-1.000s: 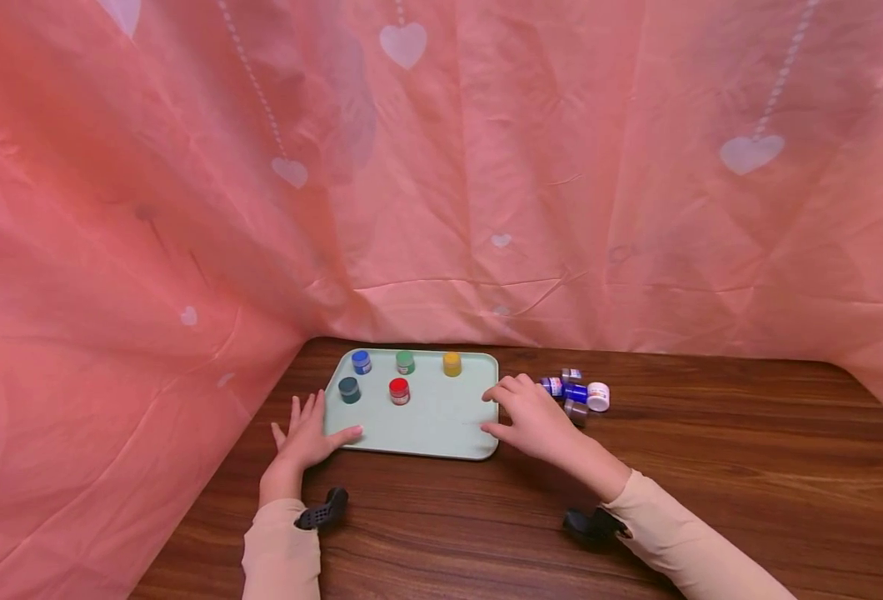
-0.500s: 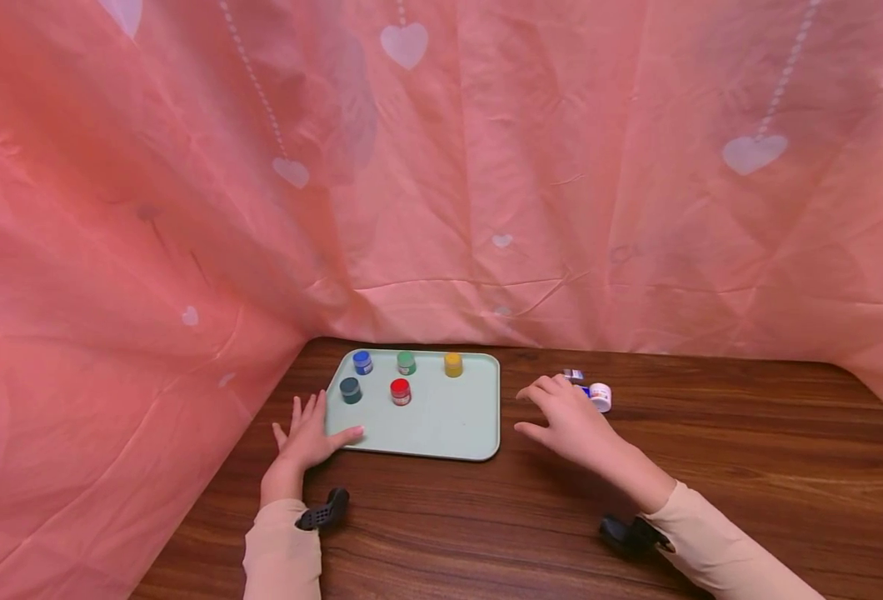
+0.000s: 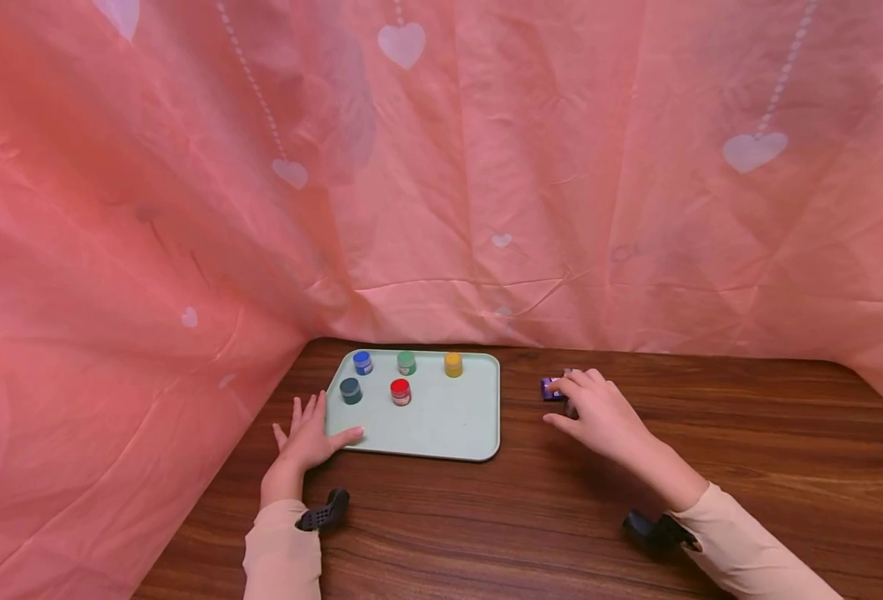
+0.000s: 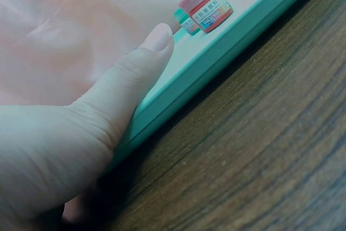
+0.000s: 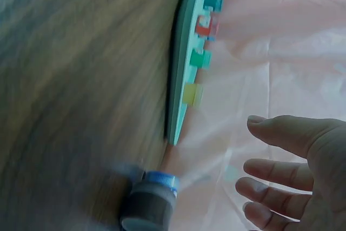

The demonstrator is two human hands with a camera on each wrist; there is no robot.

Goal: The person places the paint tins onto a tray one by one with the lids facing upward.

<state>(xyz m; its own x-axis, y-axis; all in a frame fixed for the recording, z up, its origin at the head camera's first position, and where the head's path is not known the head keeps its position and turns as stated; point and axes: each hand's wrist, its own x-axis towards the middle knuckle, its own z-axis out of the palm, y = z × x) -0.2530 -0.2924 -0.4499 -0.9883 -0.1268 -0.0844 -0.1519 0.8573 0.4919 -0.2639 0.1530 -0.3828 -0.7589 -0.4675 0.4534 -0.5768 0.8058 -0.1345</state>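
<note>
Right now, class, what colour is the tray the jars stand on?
The tray is pale mint green; the head view shows it best.

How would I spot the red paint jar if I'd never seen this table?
On the brown wooden table, find the pale green tray. In its nearer row of two, the red paint jar stands right of the dark teal jar. Behind stand a blue jar, green jar and yellow jar; it alone on the tray is red.
</note>
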